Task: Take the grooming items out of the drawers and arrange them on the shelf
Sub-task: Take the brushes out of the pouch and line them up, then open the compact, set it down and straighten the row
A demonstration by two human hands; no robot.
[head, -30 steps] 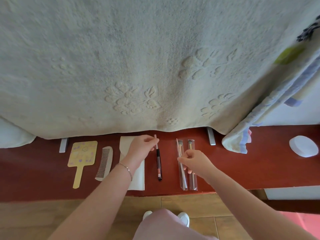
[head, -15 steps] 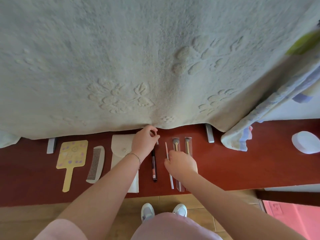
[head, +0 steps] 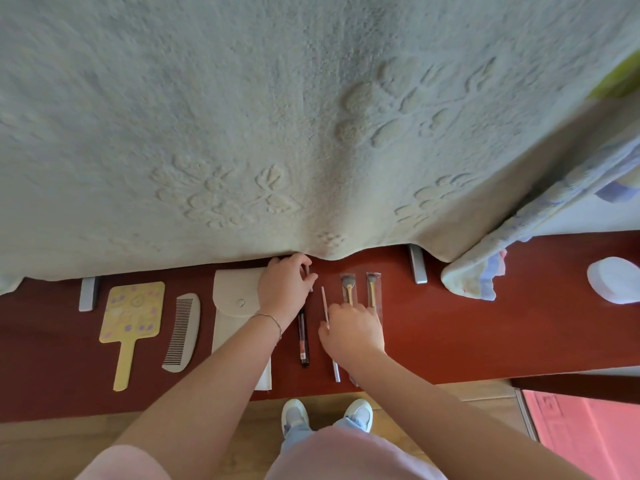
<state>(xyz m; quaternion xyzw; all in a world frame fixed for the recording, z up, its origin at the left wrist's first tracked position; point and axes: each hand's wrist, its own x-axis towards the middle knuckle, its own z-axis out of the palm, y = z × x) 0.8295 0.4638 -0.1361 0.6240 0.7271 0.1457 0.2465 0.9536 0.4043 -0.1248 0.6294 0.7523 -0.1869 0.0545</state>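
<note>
on the red shelf (head: pixel 450 327), the left hand (head: pixel 284 289) pinches the far end of a black pencil (head: pixel 303 341); just right, the right hand (head: pixel 353 332) grips a slim stick (head: pixel 324 303), brushes (head: pixel 347 289) beside it.

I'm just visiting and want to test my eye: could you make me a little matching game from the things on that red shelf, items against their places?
Things:
1. hand mirror
2. comb
3. white pouch
4. round white case

Places:
A. partly under the left forearm
B. far right of the shelf
C. leftmost in the row
D. between the mirror and the pouch

Pairs: 1-C, 2-D, 3-A, 4-B
</note>
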